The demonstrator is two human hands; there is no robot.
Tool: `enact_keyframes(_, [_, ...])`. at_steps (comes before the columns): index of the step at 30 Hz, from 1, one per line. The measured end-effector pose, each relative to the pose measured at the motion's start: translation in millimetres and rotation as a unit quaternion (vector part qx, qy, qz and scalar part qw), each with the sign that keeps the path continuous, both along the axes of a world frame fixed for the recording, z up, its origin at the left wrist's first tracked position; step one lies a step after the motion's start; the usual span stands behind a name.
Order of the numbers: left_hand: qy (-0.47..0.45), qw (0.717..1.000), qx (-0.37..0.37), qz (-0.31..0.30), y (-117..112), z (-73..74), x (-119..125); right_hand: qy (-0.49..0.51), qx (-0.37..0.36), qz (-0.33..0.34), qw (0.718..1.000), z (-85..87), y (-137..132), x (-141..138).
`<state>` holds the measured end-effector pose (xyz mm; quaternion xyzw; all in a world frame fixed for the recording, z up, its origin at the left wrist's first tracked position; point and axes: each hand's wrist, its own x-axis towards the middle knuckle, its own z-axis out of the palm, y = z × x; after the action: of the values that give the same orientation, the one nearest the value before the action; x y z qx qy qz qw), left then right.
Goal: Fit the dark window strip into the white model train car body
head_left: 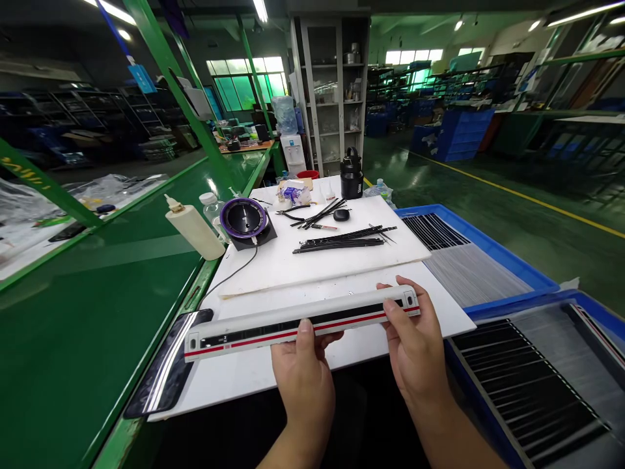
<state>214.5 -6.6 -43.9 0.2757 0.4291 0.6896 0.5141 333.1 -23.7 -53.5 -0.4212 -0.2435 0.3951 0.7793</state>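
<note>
Head view: grasping the train car (pixel 263 331) above the table (pixel 224 381), with the left hand (pixel 303 374) at mid-length and the right hand (pixel 415 345) near one end. Best to press lightly, supporting from beneath, sparing the red stripe (pixel 351 321).

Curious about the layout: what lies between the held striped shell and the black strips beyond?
In the head view: the white slab's bare front, then white board with specks; fingertips of the right hand poke past the shell.
</note>
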Motion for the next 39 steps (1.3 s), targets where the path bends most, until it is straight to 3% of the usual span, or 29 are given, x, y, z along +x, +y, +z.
enact_keyframes(5, [0.016, 1.000, 0.004, -0.021, -1, 1.6, 0, -0.013, -0.004, -0.034, 0.999, -5.9, -1, 1])
enact_keyframes(10, [0.076, 0.996, 0.011, -0.049, 1, 1.4, -5, -0.004, 0.015, 0.017, 1.000, -3.1, -6, -2])
enact_keyframes(14, [0.079, 0.995, 0.030, -0.061, -2, 1.3, -9, 0.036, 0.069, 0.059, 0.995, -1.3, -7, -1])
enact_keyframes(17, [0.076, 0.992, 0.045, -0.087, -2, 1.5, -10, 0.042, 0.063, 0.058, 0.995, -0.7, -9, 1])
enact_keyframes(19, [0.054, 0.992, 0.062, -0.101, 1, 1.1, -12, 0.031, 0.039, 0.038, 0.998, 1.5, -15, 0])
enact_keyframes(22, [-0.012, 0.982, 0.064, -0.177, 11, -0.1, -16, -0.025, 0.009, -0.032, 0.999, 6.7, -31, -10])
enact_keyframes(26, [-0.062, 0.965, 0.043, -0.253, 21, -0.6, -22, -0.108, 0.028, -0.152, 0.982, 10.3, -54, -29])
enact_keyframes(28, [-0.067, 0.966, 0.036, -0.247, 22, -0.2, -23, -0.111, 0.027, -0.181, 0.977, 9.7, -58, -34])
enact_keyframes(34, [-0.119, 0.975, -0.002, -0.188, 22, -0.3, -25, -0.082, -0.007, -0.166, 0.983, 4.7, -56, -35])
enact_keyframes(39, [-0.159, 0.965, -0.036, -0.205, 27, 1.9, -30, -0.196, 0.018, -0.203, 0.959, -3.4, -65, -45])
